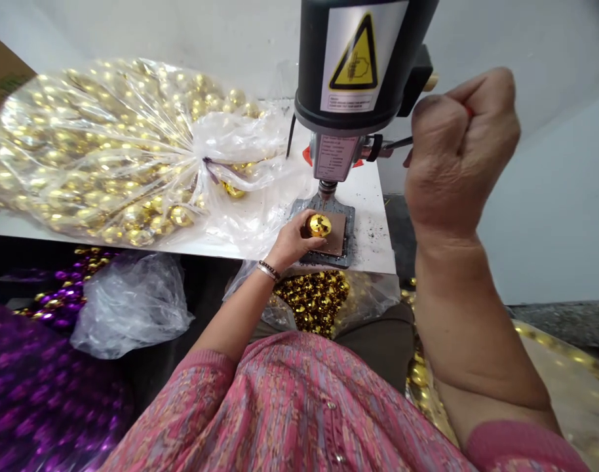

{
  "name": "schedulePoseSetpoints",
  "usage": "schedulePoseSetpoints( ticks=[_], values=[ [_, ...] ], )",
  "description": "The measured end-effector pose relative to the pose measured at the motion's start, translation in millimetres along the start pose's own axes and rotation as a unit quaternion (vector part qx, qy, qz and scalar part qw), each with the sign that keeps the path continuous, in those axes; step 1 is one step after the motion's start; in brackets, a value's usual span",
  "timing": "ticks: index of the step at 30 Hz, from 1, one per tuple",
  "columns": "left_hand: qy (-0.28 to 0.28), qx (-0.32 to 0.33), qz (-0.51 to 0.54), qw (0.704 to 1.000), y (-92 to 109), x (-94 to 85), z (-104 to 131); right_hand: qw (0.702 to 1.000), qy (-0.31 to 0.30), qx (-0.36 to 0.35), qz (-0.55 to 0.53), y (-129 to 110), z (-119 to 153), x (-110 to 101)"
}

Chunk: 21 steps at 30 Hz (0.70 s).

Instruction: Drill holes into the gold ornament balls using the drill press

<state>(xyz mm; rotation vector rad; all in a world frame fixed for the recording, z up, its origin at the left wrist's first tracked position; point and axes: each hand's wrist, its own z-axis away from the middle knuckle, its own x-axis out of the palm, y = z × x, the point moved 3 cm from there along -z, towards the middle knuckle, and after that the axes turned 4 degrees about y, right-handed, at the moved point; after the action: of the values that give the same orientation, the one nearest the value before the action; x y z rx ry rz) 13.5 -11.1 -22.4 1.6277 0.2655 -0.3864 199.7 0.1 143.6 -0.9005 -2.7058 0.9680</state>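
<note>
My left hand (295, 241) grips a shiny gold ball (320, 225) between thumb and fingers, over a brown block (335, 239) on the grey metal base of a drill press (350, 216). The press's black motor housing (312, 72) carries a yellow warning label, and its chuck sits just behind and above the ball. Raised at the right, my right hand (461, 144) is closed in a fist around the press's lever (400, 142); most of the lever's end is hidden by the fingers.
A large clear bag of gold balls (97, 157) lies on the white table (215, 244). Below its front edge, an open bag of gold balls (319, 298) is at my lap. Purple balls (58, 301), crumpled plastic (132, 305) and a purple bag (38, 400) are at the left.
</note>
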Motion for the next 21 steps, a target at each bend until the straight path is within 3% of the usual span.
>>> schedulePoseSetpoints(
  ticks=[4,7,13,17,21],
  values=[
    [-0.009,-0.01,0.032,0.999,0,-8.7,21,1.0,0.01,0.002,0.0,9,-7,5],
    [-0.049,-0.039,0.126,0.99,1,-13.2,39,1.0,0.025,0.006,-0.014,18,-6,7],
    [-0.128,-0.145,0.285,0.939,-8,-12.5,68,1.0,0.004,-0.014,-0.004,28,-10,8],
    [-0.13,-0.259,0.342,0.894,-26,-8.7,76,1.0,-0.007,-0.009,-0.016,28,-10,9],
    [-0.133,-0.285,0.365,0.877,-33,-6.0,79,1.0,-0.004,0.006,-0.022,20,-6,6]
  ],
)
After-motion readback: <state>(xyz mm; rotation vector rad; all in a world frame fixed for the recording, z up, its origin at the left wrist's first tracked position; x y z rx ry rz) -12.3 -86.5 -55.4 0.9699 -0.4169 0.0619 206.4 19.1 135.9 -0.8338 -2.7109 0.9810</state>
